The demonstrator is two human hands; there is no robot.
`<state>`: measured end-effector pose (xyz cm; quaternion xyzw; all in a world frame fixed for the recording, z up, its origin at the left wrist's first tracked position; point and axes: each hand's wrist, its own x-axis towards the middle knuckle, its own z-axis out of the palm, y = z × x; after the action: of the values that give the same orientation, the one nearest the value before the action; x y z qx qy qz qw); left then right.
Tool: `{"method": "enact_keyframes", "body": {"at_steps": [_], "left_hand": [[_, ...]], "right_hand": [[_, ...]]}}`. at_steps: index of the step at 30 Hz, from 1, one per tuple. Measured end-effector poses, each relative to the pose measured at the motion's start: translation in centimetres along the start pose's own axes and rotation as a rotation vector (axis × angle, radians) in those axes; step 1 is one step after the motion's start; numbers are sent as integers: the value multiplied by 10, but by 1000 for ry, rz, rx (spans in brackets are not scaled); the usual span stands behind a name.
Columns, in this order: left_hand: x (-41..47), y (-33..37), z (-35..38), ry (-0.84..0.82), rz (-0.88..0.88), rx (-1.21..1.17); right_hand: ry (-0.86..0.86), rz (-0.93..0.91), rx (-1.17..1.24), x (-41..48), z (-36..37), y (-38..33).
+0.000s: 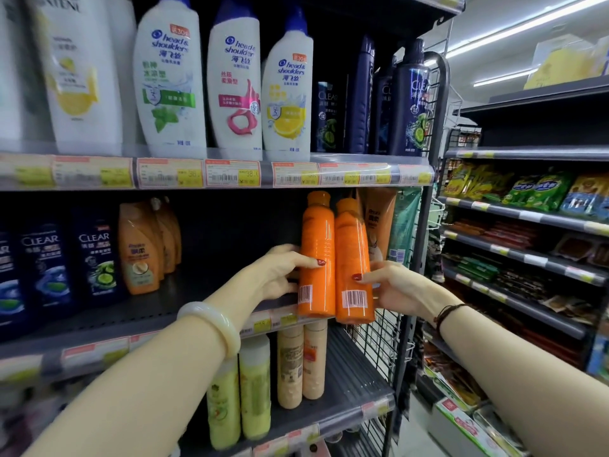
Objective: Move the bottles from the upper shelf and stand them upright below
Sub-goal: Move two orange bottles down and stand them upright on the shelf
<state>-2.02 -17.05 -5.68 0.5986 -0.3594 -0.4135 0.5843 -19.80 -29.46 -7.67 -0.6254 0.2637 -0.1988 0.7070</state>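
Observation:
Two tall orange bottles stand upright and side by side in front of the middle shelf's front edge [204,319]. My left hand [280,273] grips the left orange bottle [317,239] from its left side, thumb across its front. My right hand [392,286] holds the right orange bottle [351,245] from the right, thumb just above its barcode. The bottles' bases hang at the shelf's lip, over the shelf below [356,387]. On that lower shelf stand two beige bottles [301,364] and two yellow-green bottles [239,394].
White shampoo bottles [230,84] and dark blue bottles [408,100] fill the top shelf. Dark blue bottles [95,258] and amber bottles [140,249] stand at the middle shelf's left. A wire side panel [382,341] closes the rack's right end. Snack shelves [527,209] line the right.

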Motion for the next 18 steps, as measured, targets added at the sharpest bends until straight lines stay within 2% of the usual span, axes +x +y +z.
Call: {"method": "enact_keyframes", "body": {"at_steps": [12, 18], "left_hand": [[-30, -16, -12, -63, 16, -27], [-47, -30, -17, -76, 15, 41]], "right_hand": [[-19, -38, -28, -13, 24, 13], [-133, -19, -87, -22, 25, 19]]}}
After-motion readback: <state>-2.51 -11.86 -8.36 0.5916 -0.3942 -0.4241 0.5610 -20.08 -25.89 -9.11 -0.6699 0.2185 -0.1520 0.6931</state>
